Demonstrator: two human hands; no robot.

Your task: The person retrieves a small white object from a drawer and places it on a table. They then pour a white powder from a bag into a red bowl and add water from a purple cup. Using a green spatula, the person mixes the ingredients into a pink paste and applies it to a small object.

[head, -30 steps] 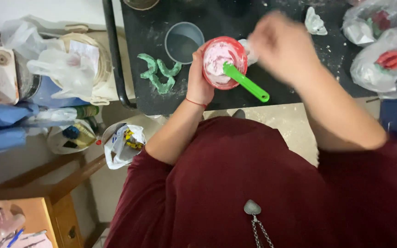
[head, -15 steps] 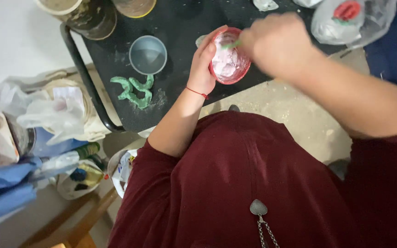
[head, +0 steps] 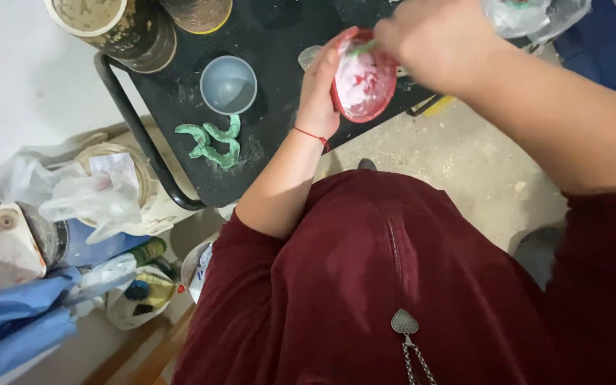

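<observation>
Black tabletop; left hand grasps red bowl, right hand clenches green stirrer.

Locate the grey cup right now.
Head view, upper left of centre: the grey cup stands on the black table, just above the green piece, left of the left hand.

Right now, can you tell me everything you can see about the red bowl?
The red bowl is small, round and looks like soft rubber or plastic. Inside is a pale pinkish-white paste smeared over its walls. It is tilted toward the person and held above the black table top. The left hand grips its left rim. The right hand covers its upper right edge and holds a green tool, only partly visible, at the rim.
</observation>
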